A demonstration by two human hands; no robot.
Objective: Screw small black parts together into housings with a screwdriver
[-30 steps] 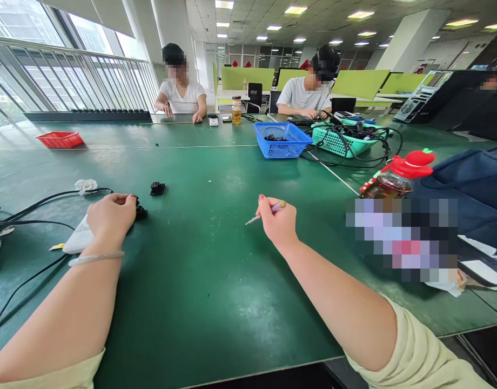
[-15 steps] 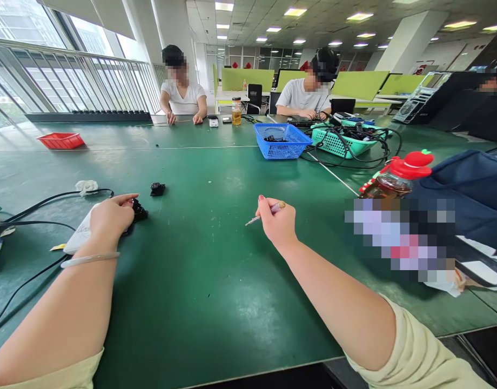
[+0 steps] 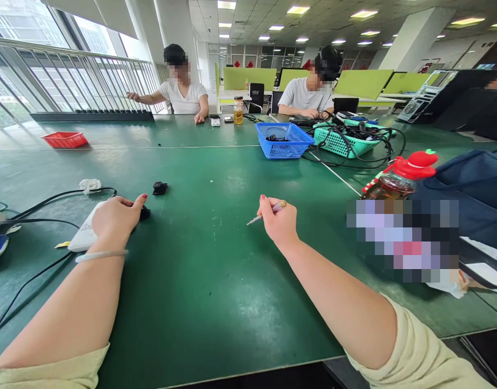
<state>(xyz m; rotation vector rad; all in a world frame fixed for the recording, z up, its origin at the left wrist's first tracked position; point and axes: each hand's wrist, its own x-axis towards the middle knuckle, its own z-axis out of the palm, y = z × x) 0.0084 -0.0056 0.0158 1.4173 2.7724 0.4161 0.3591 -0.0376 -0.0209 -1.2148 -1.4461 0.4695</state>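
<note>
My right hand (image 3: 279,219) is closed around a small screwdriver (image 3: 279,206), its thin tip pointing left just above the green table (image 3: 216,259). On the left, my left hand (image 3: 116,219) lies beside a white power strip (image 3: 85,229), over a small black object (image 3: 145,213) that pokes out past the fingers. The thumb shows on top, while the other fingers are curled down and mostly hidden. Farther off, a second small black piece (image 3: 160,188) sits by itself on the table.
A blue basket (image 3: 284,148) and a green basket (image 3: 346,143) with tangled black cables stand ahead. At the right are a red-capped bottle (image 3: 402,178) and a dark blue bag (image 3: 467,194). A red tray (image 3: 65,140) sits far left. Two people sit across the table.
My left thumb now points up and the index finger is no longer stretched out. My right hand keeps the screwdriver almost still. A person opposite has stretched an arm out to the left.
</note>
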